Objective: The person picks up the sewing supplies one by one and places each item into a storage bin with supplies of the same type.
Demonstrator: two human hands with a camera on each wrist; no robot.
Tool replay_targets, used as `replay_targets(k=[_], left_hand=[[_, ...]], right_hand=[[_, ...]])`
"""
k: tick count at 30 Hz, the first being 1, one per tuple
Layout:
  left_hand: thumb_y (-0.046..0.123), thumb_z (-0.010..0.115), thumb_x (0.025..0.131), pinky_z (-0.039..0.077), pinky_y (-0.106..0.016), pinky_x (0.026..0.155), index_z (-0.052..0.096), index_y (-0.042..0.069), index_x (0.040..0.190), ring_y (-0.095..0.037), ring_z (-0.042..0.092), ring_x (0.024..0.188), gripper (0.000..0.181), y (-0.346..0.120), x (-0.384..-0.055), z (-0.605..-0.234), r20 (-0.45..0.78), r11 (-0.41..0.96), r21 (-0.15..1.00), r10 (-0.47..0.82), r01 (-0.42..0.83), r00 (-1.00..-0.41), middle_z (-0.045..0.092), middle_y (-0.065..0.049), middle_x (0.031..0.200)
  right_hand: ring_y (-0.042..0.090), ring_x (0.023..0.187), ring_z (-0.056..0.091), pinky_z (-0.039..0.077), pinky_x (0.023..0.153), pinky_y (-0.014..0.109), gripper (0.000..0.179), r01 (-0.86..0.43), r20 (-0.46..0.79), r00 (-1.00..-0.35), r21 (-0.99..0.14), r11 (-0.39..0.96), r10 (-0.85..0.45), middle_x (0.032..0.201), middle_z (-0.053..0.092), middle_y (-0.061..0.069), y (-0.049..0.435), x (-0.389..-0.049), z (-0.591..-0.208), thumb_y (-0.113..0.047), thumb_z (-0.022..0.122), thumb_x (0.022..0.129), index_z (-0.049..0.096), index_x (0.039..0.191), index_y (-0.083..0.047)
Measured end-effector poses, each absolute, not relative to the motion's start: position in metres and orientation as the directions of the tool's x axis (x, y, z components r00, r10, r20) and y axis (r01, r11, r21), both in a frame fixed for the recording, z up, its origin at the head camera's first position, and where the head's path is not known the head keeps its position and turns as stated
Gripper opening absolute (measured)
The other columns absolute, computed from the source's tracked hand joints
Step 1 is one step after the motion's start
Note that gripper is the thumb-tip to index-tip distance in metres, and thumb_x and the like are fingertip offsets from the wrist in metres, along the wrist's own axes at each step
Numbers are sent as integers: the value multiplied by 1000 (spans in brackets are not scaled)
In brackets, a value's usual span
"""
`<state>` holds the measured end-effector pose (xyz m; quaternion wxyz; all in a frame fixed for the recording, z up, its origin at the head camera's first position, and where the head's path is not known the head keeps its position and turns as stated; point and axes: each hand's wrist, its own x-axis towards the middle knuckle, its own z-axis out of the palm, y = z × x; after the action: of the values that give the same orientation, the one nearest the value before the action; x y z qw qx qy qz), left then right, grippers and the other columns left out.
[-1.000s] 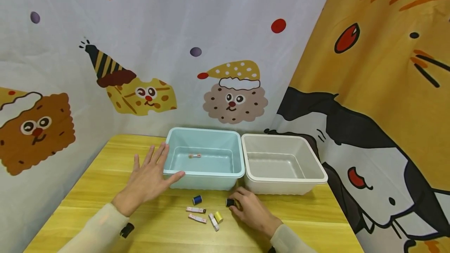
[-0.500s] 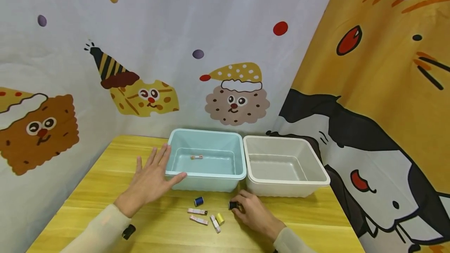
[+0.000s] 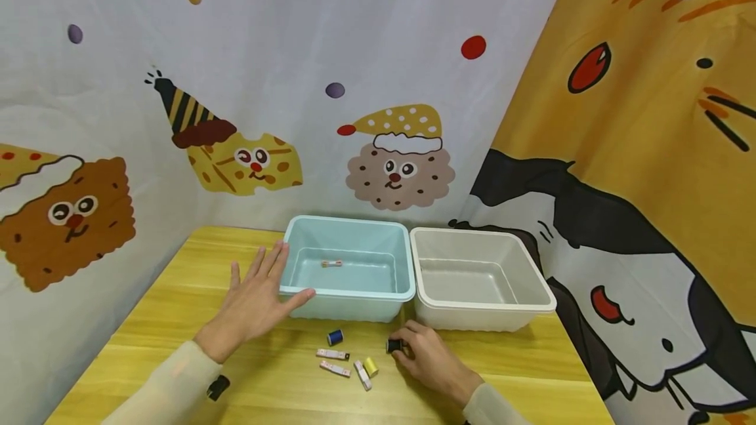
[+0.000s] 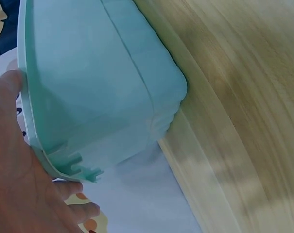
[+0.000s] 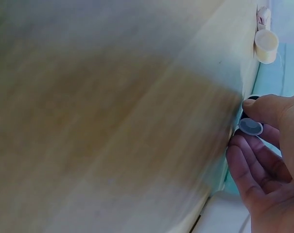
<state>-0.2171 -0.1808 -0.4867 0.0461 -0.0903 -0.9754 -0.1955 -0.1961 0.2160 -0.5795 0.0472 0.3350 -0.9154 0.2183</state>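
My right hand (image 3: pixel 430 354) pinches a black thread spool (image 3: pixel 392 345) between thumb and fingers, low at the table; its pale end (image 5: pixel 251 127) shows in the right wrist view. My left hand (image 3: pixel 254 303) has its fingers spread and touches the rim of the light blue bin (image 3: pixel 354 307) at its left front corner. Between the hands lie a blue thread spool (image 3: pixel 335 337), a yellow thread spool (image 3: pixel 371 366) and three small, narrow white pieces with pinkish marks (image 3: pixel 335 368), kind unclear. A similar small piece (image 3: pixel 331 263) lies inside the blue bin.
A white bin (image 3: pixel 484 315) stands right beside the blue bin, behind my right hand. Both are on a wooden table (image 3: pixel 177 294) against a printed curtain (image 3: pixel 266 51). The table's left edge runs beyond my left arm.
The head view has shifted a little, moving everything slightly right and down in the frame. Both hands keep their places: the right on the black spool, the left at the blue bin.
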Motion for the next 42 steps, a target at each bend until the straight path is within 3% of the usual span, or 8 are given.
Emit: replay_targets(k=[12,23,34,42], left_hand=[[88,56,107,1,-97,131,15,8,188,-54,15,181,121,-182,-218,-488,111,902,389,154,186,-982,13,-15,197],[89,54,107,2,-98,131,16,8,188,-54,16,181,121,-181,-217,-489,115,900,393,154,188,-981,14,-14,197],[88,56,107,2,-98,131,17,8,188,-55,17,181,120,-181,-218,-491,125,900,392,155,192,-980,15,-15,197],[85,58,107,-2,-98,131,15,8,188,-56,15,181,120,-181,-219,-493,119,900,392,154,189,-981,13,-15,198]], right_hand=[[8,98,76,70,88,24,25,-639,264,-769,-340,690,-582,112,79,1,217,-193,-577,-9,93,99,85,122,-7],[11,97,79,69,87,22,28,-658,303,-753,-321,682,-584,114,80,2,217,-186,-564,-7,94,97,84,124,-5],[14,91,82,64,81,14,31,-726,427,-675,-235,647,-602,113,79,0,217,-185,-545,-7,97,94,84,122,-6],[12,92,80,65,83,14,32,-756,482,-626,-182,629,-613,113,79,-1,217,-181,-528,-8,99,93,85,121,-7]])
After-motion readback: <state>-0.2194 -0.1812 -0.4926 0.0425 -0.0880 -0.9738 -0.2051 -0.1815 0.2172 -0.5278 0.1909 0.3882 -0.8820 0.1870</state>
